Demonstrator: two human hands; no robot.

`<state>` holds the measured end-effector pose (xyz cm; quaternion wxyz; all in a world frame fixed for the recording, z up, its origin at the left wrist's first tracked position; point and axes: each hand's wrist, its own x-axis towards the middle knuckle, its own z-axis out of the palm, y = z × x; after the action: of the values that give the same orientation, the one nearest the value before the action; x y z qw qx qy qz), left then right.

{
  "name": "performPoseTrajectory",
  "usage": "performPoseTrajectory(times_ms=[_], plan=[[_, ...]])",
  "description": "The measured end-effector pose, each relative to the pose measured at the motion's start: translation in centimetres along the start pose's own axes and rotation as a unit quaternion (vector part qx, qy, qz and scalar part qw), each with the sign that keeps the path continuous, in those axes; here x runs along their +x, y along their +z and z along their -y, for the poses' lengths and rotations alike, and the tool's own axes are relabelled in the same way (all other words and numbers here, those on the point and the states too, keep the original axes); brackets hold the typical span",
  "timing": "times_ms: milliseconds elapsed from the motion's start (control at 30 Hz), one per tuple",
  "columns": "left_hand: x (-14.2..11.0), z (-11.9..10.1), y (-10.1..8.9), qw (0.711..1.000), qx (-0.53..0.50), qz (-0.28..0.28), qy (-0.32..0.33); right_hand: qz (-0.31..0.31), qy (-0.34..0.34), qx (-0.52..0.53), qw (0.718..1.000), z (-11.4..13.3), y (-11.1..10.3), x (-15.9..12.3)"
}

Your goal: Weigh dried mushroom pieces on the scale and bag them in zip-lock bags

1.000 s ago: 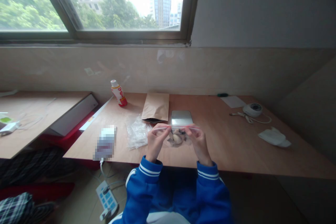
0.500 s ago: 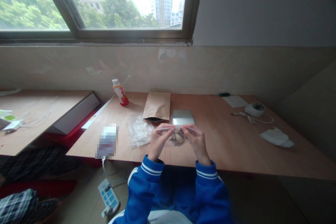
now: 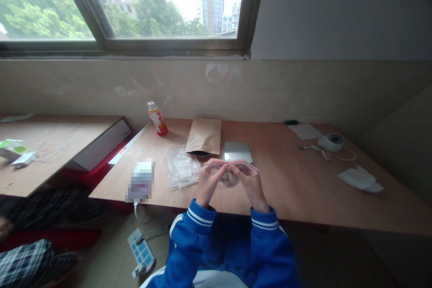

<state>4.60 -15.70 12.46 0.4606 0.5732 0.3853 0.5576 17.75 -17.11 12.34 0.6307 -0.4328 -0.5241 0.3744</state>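
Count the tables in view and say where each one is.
2. One table bears the bottle and paper bag; the other table is to its left, cut off by the picture's edge. More may lie out of view.

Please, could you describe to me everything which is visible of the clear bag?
The clear bag looks like thin, transparent plastic with a pinkish-red line along its rim. Pale, rounded contents show through it, too blurred to name. The left hand and right hand hold it near the mouth, thumbs close together at the middle. It is upright, mouth uppermost, nearer the person than the silver plate.
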Motion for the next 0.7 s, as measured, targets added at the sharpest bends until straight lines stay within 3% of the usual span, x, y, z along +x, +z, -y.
performPoseTrajectory(times_ms=[333,467,600,667,700], plan=[[0.6,1.6,2.1,0.996,0.024,-0.088,-0.002,-0.132,0.014,-0.009,0.991,-2.0,1.6,0.0],[2.1,3.0,2.2,0.997,0.021,-0.052,-0.046,-0.161,0.041,-0.042,0.985,-3.1,1.0,0.3],[3.8,3.7,1.0,0.991,0.004,0.06,-0.119,-0.222,0.077,-0.076,0.969,-4.9,-3.0,0.8],[4.6,4.1,-0.6,0.991,0.032,0.057,-0.115,-0.29,0.096,-0.108,0.946,-6.1,-6.7,1.4],[5.1,4.4,-1.7,0.994,0.067,0.032,-0.083,-0.326,0.104,-0.133,0.93,-6.7,-8.8,1.8]])
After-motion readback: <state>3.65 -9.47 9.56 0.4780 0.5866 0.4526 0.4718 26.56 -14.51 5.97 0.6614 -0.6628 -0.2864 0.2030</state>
